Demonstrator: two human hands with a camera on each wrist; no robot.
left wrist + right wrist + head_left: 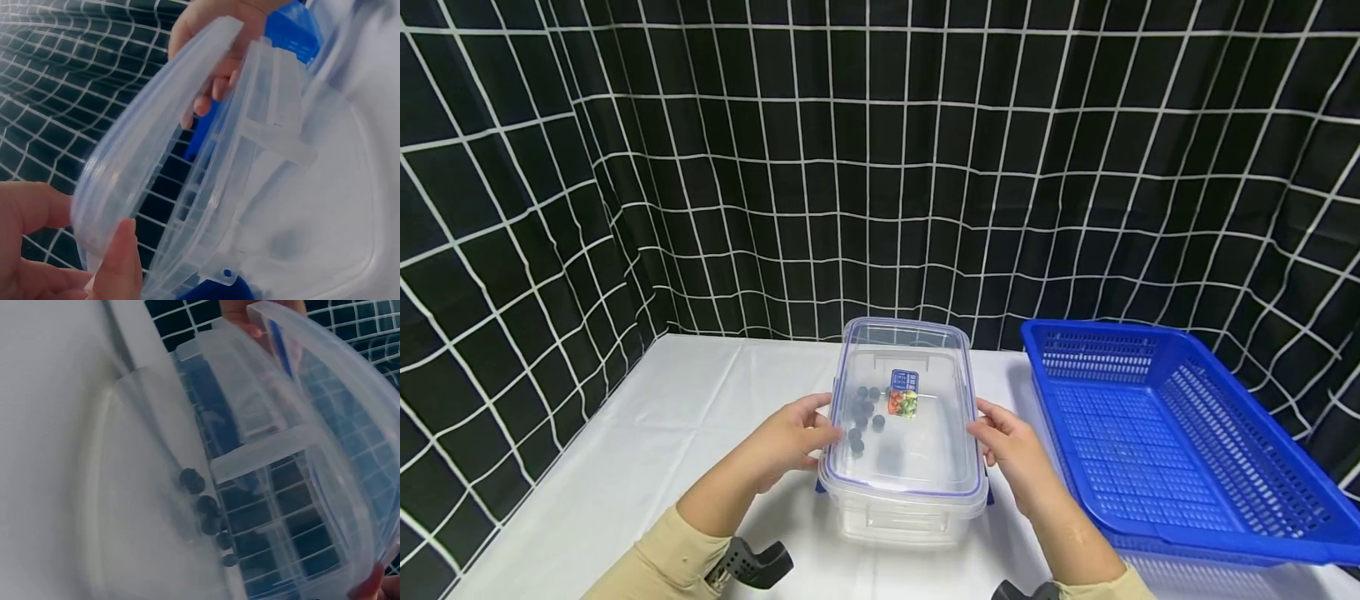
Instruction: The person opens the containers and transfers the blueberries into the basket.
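Note:
A clear plastic food container (898, 527) stands on the white table with small dark round balls (878, 422) inside, grouped toward its left. Its clear lid (940, 442), with a bluish seal line and a colored label (903, 393), is over it. In the left wrist view a gap shows between the lid (137, 137) and the container's rim. My left hand (792, 440) pinches the lid's left edge between thumb and fingers. Its right edge is held by my right hand (1009, 446), thumb on top; some of its fingers are hidden underneath. Blue latches (990, 493) stick out at the sides.
To the right is a large blue plastic basket (1150, 450) with perforated walls, close to my right forearm. Black curtain (880, 167) with a white grid hangs behind and beside the white tablecloth (700, 417).

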